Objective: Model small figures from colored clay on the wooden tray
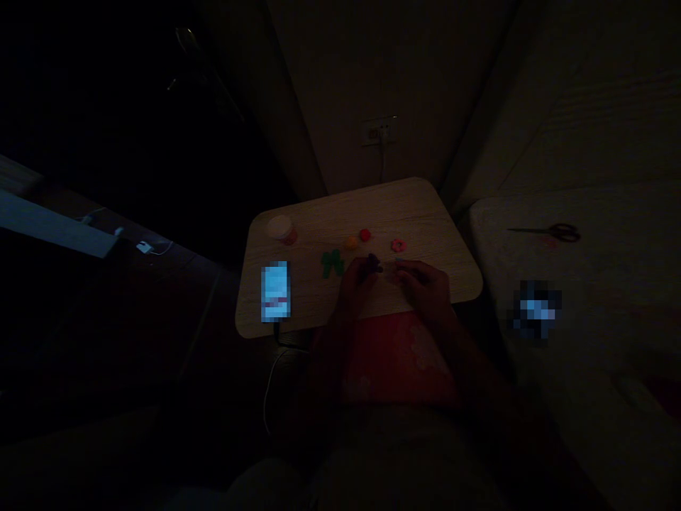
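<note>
The room is very dark. Over the front of the small wooden table [313, 312], my left hand [354, 281] is closed around a small dark purple piece [374, 261]; its exact kind is not clear. My right hand [425, 284] is just to the right, fingers pinched together at a tiny pale bluish bit [399, 261] too dim to name. Beyond my hands lie a red round piece [364, 234], a yellow-orange piece [350, 243] and a pink flower-shaped ring [398, 245]. Several green pieces [333, 262] lie left of my left hand.
A tub [281, 228] stands at the table's back left, with a lit, blurred-out phone [275, 291] and its cable in front. On the pale surface to the right lie scissors [564, 232] and another blurred device [537, 310]. A wall socket [379, 132] holds a plug.
</note>
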The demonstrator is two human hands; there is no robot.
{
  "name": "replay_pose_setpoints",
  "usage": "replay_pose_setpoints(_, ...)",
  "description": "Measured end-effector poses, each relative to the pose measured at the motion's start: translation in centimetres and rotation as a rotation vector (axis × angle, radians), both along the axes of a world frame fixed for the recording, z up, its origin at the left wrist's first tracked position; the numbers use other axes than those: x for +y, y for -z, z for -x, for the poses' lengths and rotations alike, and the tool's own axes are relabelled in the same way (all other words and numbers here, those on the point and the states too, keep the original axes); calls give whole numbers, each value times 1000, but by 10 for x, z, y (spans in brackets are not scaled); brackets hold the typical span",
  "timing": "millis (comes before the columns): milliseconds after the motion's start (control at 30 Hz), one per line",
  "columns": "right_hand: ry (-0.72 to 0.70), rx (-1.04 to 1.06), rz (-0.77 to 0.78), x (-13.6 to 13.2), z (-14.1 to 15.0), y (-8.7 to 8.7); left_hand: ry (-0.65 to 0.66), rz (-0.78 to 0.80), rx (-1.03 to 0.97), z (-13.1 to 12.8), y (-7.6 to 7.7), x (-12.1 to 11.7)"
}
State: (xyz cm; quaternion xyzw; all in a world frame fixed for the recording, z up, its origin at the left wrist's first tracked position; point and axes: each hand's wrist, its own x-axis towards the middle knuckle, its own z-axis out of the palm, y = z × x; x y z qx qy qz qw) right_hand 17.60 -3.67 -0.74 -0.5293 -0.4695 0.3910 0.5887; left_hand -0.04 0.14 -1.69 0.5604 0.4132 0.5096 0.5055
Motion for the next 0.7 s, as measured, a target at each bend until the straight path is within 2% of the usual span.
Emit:
replay_pose_setpoints(233, 42, -85, -1, 0, -1, -1, 5, 12, 10, 0, 0, -1)
replay_pose_setpoints(433, 24, -8, 11, -1, 0, 0, 4, 22, 2, 0, 1, 0)
replay_pose_setpoints(567, 51, -54, 24, -1, 0, -3, 4, 5, 8, 0, 0, 0)
replay_pose_setpoints(700, 31, -142, -83, 0, -3, -5, -7, 29, 2, 0, 0, -1)
